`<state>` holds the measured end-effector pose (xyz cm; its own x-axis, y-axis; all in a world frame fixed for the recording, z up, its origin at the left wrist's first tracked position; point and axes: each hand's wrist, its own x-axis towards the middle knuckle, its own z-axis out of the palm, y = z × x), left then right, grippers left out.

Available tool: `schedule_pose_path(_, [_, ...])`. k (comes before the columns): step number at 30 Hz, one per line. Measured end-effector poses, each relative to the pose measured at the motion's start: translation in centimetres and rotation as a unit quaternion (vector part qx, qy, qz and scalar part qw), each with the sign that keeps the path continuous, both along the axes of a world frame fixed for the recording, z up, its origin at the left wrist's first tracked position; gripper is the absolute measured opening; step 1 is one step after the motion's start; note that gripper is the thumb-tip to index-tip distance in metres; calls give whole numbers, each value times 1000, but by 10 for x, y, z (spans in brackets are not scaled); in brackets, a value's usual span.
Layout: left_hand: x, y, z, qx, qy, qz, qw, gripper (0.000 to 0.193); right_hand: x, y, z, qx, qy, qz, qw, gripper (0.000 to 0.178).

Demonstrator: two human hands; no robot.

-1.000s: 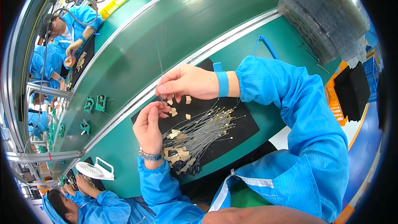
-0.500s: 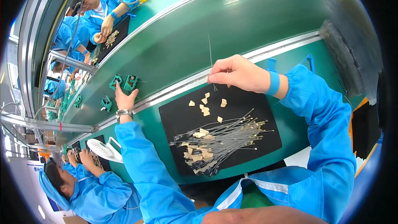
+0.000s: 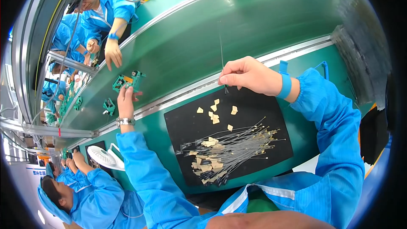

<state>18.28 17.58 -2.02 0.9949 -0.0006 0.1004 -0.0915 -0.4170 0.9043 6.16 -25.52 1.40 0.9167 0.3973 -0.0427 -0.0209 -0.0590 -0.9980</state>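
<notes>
Evidently, the thin grey cable (image 3: pixel 221 51) should be near weightless and springy: it stands upright above the right hand (image 3: pixel 250 76), whose thumb and forefinger pinch it near its dark lower end. That seems the right hold; the fine strand could kink. It is by the far edge of the black mat (image 3: pixel 182 123), on which similar cables (image 3: pixel 246 142) and loose pale tags (image 3: pixel 215 119) lie. On the green belt (image 3: pixel 182 46), the left hand (image 3: pixel 126 104) has its fingertips at a green part (image 3: pixel 120 83), probably rigid and best taken by its sides; blur hides whether they grip it. A co-worker's hand (image 3: pixel 113 55) hangs nearby. No lettering is legible on cable or part; a wall sign (image 3: pixel 41 172) bears print.
</notes>
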Motion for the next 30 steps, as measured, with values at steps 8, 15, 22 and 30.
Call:
schedule_pose_path(8, [-79,-92,24,-195,82,-195,958,53,2,25,5,112,50,67,990,34])
schedule_pose_path(15, [-114,-132,27,-267,20,-287,920,56,-8,34,-3,173,6,67,983,18])
schedule_pose_path(22, [-120,-131,19,-246,-39,-295,923,49,-16,31,6,310,82,146,936,18])
schedule_pose_path(30, [-135,-148,35,-320,42,-308,895,50,-20,33,4,337,128,163,918,21])
